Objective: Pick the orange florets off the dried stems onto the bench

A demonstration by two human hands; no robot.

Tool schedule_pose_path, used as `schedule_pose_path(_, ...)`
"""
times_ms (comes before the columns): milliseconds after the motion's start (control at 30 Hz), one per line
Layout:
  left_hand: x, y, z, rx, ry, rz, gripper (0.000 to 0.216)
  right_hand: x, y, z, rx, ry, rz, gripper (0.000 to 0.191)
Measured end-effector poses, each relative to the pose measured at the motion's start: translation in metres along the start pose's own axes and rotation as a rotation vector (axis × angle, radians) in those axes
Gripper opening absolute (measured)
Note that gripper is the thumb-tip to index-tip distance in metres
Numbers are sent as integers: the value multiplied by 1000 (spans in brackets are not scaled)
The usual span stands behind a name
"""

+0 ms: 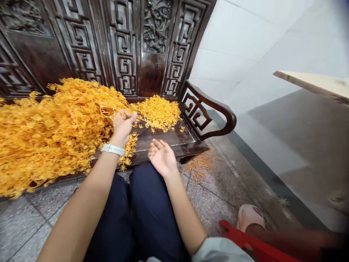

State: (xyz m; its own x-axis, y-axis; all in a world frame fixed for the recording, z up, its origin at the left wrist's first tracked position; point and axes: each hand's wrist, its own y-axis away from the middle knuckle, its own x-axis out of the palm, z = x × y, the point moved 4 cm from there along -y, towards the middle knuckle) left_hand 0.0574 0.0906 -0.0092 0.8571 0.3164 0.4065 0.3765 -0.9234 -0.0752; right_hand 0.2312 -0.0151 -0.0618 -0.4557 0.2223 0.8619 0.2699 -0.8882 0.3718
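My left hand [124,125], with a pale band on its wrist, is over the dark wooden bench [160,140]. Its fingers are pinched on a yellow plastic flower stem [107,112] at the edge of a large heap of yellow plastic flower sprigs [68,120]. To the right of that hand lies a smaller pile of loose yellow flower pieces [159,112]. My right hand [163,156] is held above my knee by the bench's front edge, palm turned up. Its fingers are loosely curled and apart, with nothing visible in them.
A carved backrest [125,47] rises behind the heap, and a curved armrest [218,109] closes the bench's right end. Small orange bits [200,165] lie scattered on the tiled floor. A red plastic piece [253,242] and another person's foot [251,216] are at lower right.
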Motion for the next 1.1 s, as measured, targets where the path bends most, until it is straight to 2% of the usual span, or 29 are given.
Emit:
schedule_pose_path(100, 14, 16, -5, 45, -7, 91, 48, 16, 18, -15, -21, 97, 153, 38)
schedule_pose_path(233, 28, 29, -7, 51, -14, 191, 46, 41, 24, -5, -96, 168, 243, 52)
schedule_pose_path(300, 32, 31, -7, 35, -27, 257, 46, 48, 20, 3, -115, 184, 252, 49)
schedule_pose_path(367, 35, 32, -6, 24, -28, 297, 47, 50, 16, 8, -149, 174, 227, 38)
schedule_pose_path(433, 35, 32, -5, 23, 0, 282, 48, 50, 15, 7, -184, 158, 197, 33)
schedule_pose_path(467, 35, 32, -4, 22, 22, 256, 48, 49, 17, 5, -183, 160, 200, 37)
schedule_pose_path(567, 37, 34, 2, -20, 97, 169, 49, 52, 32, -15, -44, 189, 327, 53)
schedule_pose_path(667, 38, 30, 11, -129, 187, 109, 46, 54, 59, -39, 93, 194, 460, 56)
schedule_pose_path(733, 32, 20, 13, -194, 265, 25, 46, 54, 79, -59, 145, 295, 601, 57)
schedule_pose_path(767, 26, 12, 13, -204, 302, -29, 47, 55, 92, -72, 213, 403, 742, 55)
schedule_pose_path(867, 8, -9, 7, -157, 342, -117, 45, 53, 134, -107, 572, 805, 1360, 40)
schedule_pose_path(900, 4, -13, 5, -135, 335, -104, 43, 49, 144, -110, 673, 922, 1527, 38)
schedule_pose_path(933, 1, -16, 4, -122, 324, -80, 41, 47, 148, -108, 727, 1009, 1637, 38)
schedule_pose_path(1000, -1, -14, 3, -119, 298, -28, 39, 49, 145, -88, 732, 1083, 1731, 37)
schedule_pose_path(1033, 0, -12, 3, -119, 285, -5, 39, 53, 138, -72, 685, 1050, 1723, 36)
schedule_pose_path(1100, 2, -6, 1, -113, 255, 38, 36, 61, 113, -34, 515, 884, 1611, 36)
